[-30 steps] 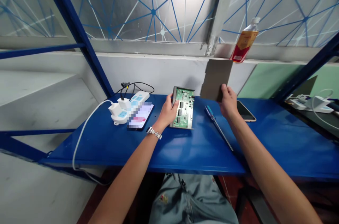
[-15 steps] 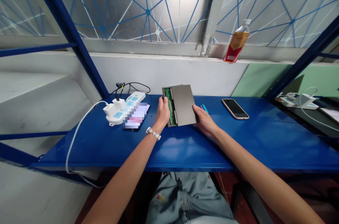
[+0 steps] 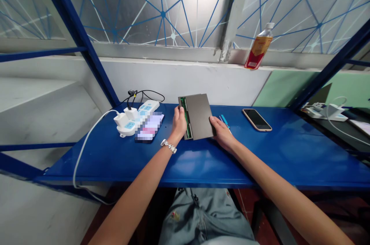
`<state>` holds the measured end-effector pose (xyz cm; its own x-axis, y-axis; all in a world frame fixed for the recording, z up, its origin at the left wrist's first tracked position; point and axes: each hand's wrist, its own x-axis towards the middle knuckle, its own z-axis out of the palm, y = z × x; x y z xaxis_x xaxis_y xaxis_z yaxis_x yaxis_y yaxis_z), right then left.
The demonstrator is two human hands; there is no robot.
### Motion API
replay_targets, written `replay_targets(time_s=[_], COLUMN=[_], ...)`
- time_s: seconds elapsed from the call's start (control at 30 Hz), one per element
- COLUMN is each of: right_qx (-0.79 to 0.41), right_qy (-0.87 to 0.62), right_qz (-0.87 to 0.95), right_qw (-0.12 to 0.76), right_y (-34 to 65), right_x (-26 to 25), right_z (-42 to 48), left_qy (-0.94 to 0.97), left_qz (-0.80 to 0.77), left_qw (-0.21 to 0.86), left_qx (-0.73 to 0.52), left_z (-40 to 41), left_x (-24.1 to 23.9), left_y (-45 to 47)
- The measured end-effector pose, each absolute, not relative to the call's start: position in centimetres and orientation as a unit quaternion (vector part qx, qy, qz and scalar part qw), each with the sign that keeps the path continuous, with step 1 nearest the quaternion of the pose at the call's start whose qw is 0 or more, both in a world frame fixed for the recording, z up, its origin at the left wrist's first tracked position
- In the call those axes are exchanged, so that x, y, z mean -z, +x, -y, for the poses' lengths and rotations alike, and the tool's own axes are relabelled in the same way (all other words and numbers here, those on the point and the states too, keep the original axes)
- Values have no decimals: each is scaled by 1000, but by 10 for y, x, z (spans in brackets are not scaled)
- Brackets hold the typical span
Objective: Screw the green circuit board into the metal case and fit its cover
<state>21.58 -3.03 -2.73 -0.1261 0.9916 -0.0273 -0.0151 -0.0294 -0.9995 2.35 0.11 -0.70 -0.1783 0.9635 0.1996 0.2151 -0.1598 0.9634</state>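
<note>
A flat grey case [image 3: 199,115] is held between my two hands, tilted up over the blue desk. Its grey cover lies offset to the right, which leaves a strip of green, circuit-board-like inside [image 3: 187,123] showing along the left. My left hand [image 3: 179,123] grips the left edge, thumb on the front and fingers behind. At the lower right edge, my right hand [image 3: 222,131] closes on the cover, thumb on its face; its other fingers are partly hidden. Just behind that hand lies a thin blue item [image 3: 224,120], partly covered, whose kind I cannot make out.
Left on the desk [image 3: 196,164] are a white power strip [image 3: 150,106] with plugs and cables, and a lit phone [image 3: 152,127] with a blurred screen. To the right lies a dark-screened phone [image 3: 256,119]. A drink bottle [image 3: 258,48] stands on the window ledge.
The cover has shifted slightly left across the case with my right hand, so the green strip looks narrower. More of the blue item shows behind my right hand.
</note>
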Motion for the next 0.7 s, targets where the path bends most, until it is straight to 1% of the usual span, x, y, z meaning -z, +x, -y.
replay_targets(time_s=[0.17, 0.53, 0.7], right_qx=[-499, -516, -498], right_qy=[-499, -483, -480], right_qz=[544, 542, 554], right_qw=[453, 454, 463], right_y=[215, 211, 208], right_x=[26, 25, 26], right_z=[32, 34, 35], left_qy=[536, 550, 534], left_qz=[-549, -522, -492], left_qw=[345, 333, 361], left_qx=[-541, -560, -585], left_z=[-2, -2, -2], left_x=[7, 9, 13], left_y=[24, 28, 34])
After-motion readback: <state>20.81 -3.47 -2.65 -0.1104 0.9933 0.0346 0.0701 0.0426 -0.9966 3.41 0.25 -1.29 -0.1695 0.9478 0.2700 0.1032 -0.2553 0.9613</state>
